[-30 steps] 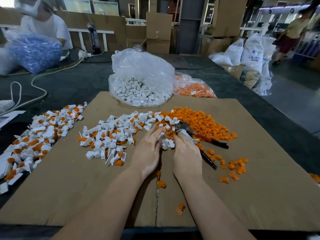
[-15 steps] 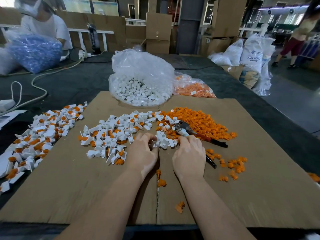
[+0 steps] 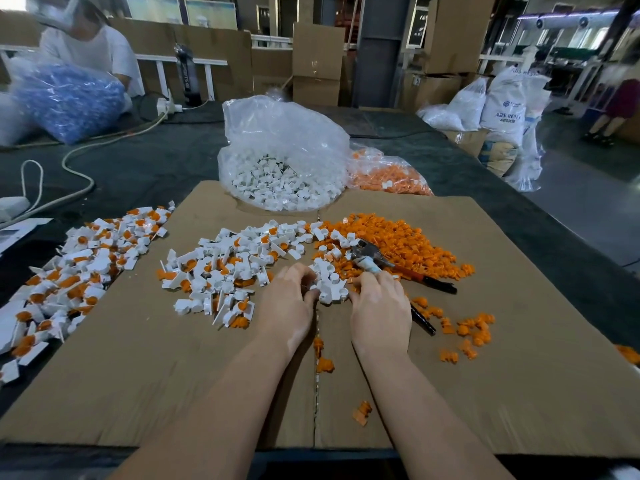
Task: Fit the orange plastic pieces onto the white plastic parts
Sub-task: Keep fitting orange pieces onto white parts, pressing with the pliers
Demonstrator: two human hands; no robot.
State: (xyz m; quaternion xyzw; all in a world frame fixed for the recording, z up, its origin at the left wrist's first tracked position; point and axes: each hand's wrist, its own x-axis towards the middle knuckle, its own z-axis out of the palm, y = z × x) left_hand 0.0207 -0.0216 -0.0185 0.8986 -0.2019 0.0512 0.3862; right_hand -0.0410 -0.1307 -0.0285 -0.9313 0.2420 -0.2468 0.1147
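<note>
A small cluster of white plastic parts (image 3: pixel 327 282) lies on the cardboard sheet (image 3: pixel 138 368) between my hands. My left hand (image 3: pixel 287 306) curls its fingers against the cluster's left side. On the right side, my right hand (image 3: pixel 379 310) curls its fingers round it; the fingertips are partly hidden. A heap of loose orange pieces (image 3: pixel 401 240) lies just beyond. A spread of white parts (image 3: pixel 232 268), some with orange pieces in them, lies to the left. Another such pile (image 3: pixel 83 271) runs along the cardboard's left edge.
Pliers (image 3: pixel 370 259) with dark handles lie beside my right hand. Clear bags of white parts (image 3: pixel 284 157) and orange pieces (image 3: pixel 384 174) stand behind. Stray orange pieces (image 3: pixel 471 330) dot the cardboard. A person (image 3: pixel 90 43), a blue bag (image 3: pixel 69 98) and a cable (image 3: pixel 79 161) are far left.
Both hands went from flat, extended fingers to curled fingers and drew the small white cluster slightly toward me. The piles and pliers stayed put.
</note>
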